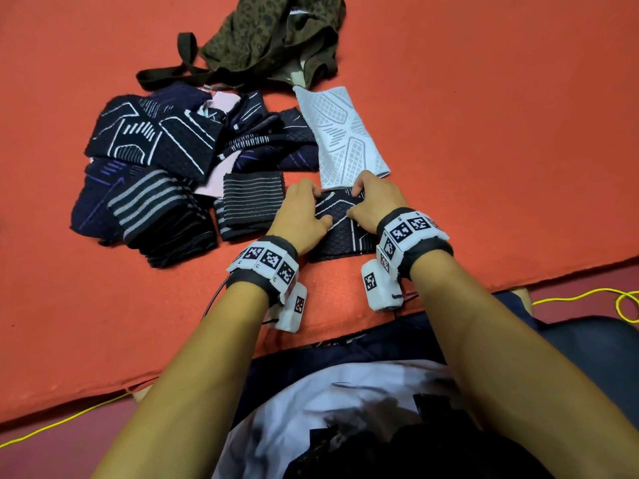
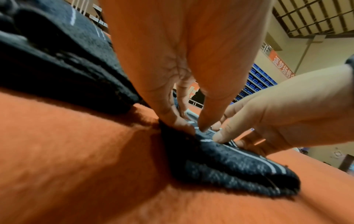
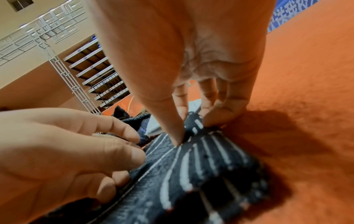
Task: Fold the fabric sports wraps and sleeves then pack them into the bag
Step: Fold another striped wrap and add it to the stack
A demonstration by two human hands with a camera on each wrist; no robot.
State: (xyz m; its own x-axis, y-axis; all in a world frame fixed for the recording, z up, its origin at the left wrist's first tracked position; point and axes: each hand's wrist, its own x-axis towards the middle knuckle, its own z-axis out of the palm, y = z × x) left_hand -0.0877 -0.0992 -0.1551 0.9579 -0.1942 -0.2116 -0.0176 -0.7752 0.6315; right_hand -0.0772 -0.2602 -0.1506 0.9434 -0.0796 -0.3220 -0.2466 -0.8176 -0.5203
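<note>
A dark navy sleeve [image 1: 340, 235] with white lines lies on the orange mat [image 1: 484, 167] close to me. My left hand [image 1: 320, 207] pinches its far left edge between thumb and fingers. My right hand [image 1: 354, 202] pinches the far right edge the same way. In the left wrist view the left hand [image 2: 187, 125] grips the sleeve [image 2: 229, 169]. In the right wrist view the right hand [image 3: 191, 130] grips a raised fold of the sleeve [image 3: 201, 174]. The olive patterned bag [image 1: 276, 36] lies open at the far side of the mat.
A white sleeve [image 1: 342, 136] lies just beyond my hands. To the left sit a folded striped wrap [image 1: 252, 205], another striped one [image 1: 162, 216] and a loose pile of dark sleeves [image 1: 155, 140]. A yellow cord [image 1: 622, 302] runs along the floor beside the mat's edge.
</note>
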